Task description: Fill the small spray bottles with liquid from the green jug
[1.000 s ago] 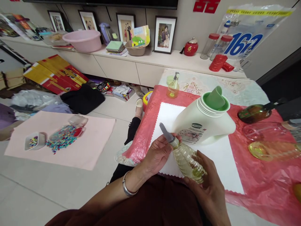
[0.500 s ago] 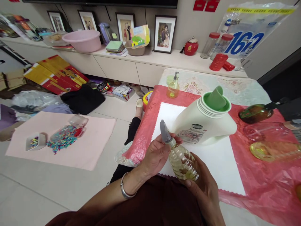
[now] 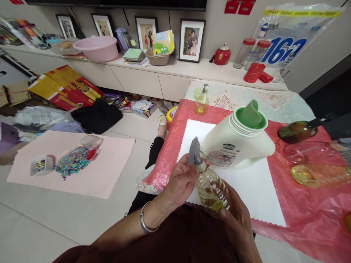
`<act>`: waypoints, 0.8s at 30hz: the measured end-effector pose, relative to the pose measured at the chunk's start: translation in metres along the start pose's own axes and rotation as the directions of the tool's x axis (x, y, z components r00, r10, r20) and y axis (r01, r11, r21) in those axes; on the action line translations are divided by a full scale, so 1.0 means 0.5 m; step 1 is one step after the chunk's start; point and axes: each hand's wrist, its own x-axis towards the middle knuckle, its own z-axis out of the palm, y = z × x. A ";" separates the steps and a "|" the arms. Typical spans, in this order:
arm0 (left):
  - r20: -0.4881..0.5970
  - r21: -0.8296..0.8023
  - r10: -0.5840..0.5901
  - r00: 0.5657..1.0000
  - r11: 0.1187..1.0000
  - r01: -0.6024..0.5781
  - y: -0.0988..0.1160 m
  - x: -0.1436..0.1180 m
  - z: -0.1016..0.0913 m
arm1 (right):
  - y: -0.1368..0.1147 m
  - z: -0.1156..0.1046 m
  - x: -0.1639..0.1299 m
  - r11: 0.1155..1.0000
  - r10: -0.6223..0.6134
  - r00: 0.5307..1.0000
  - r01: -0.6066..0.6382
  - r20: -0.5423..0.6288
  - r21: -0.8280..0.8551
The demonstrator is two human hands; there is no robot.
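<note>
Both hands closed on a small clear pump bottle at the near edge of the table.

The right hand [image 3: 236, 215] is wrapped around the lower body of the pump bottle [image 3: 211, 186], fingers curled under its base; the bottle is ribbed, holds pale yellow liquid, and tilts with its top toward the upper left. The left hand [image 3: 181, 179], a metal bangle [image 3: 145, 223] on its wrist, is closed around the bottle's neck, fingertips pinching just under the grey pump head [image 3: 194, 151]. The bottle is held above the near edge of the white mat [image 3: 255, 186], which lies on the red table cover [image 3: 307, 204]. Just beyond stands a large white jug [image 3: 236, 146] with a green spout, its side near the pump head. Farther back, a second small pump bottle [image 3: 202, 102] stands upright near the table's far edge.
</note>
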 end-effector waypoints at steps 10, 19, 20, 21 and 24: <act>0.012 0.053 0.123 0.992 0.991 -0.123 0.001 -0.011 0.010 | 0.015 -0.021 0.004 0.996 -0.025 0.997 0.031 0.072 -0.084; 0.100 0.124 0.087 0.991 0.987 -0.100 0.026 -0.019 -0.003 | 0.006 -0.008 0.006 0.977 0.060 0.981 -0.096 0.185 0.193; 0.129 0.124 0.092 0.987 0.986 -0.108 0.028 -0.020 -0.003 | 0.006 -0.007 0.006 0.972 0.061 0.978 -0.104 0.200 0.209; 0.156 0.125 0.090 0.984 0.986 -0.111 0.029 -0.021 -0.002 | 0.007 -0.009 0.006 0.971 0.060 0.975 -0.106 0.214 0.212; 0.205 0.135 0.082 0.975 0.985 -0.111 0.025 -0.023 -0.001 | 0.011 -0.017 0.007 0.982 0.041 0.977 -0.077 0.207 0.171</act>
